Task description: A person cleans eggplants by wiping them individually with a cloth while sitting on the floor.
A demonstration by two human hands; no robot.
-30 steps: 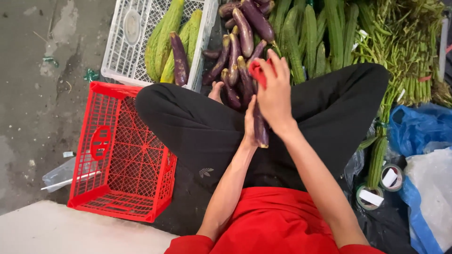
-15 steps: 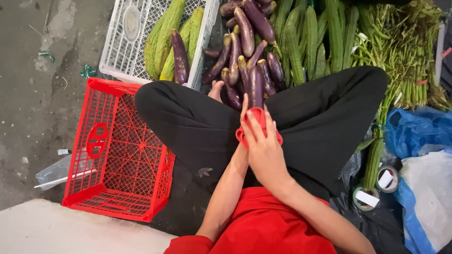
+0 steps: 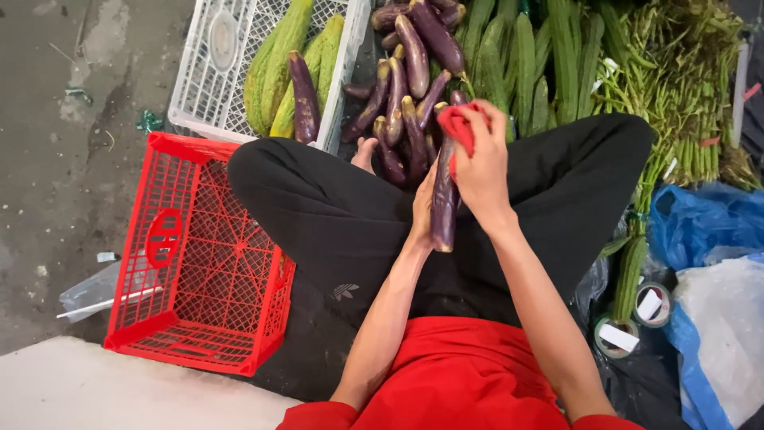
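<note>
Over our crossed legs, we hold a long purple eggplant (image 3: 443, 209) upright-ish, its lower end pointing back toward our lap and its upper end hidden under a red cloth (image 3: 458, 126). Our left hand (image 3: 422, 209) sits behind the eggplant on its left side, fingers closed around the middle of it, mostly hidden by the vegetable itself. Our right hand (image 3: 484, 163) is above and just to the right, closed on the red cloth and pressing it against the eggplant's upper part. Both forearms run up from the bottom of the view and meet at the eggplant, the left one nearly straight, the right one angled in from the right.

Just beyond our hands lies a pile of more eggplants (image 3: 410, 68), with long green gourds (image 3: 525, 64) beside them and bundled green beans (image 3: 676, 103) farther right. A white crate (image 3: 208, 95) holding pale green gourds stands at upper left, and a red crate (image 3: 199, 263) rests on the floor against our left knee.
</note>
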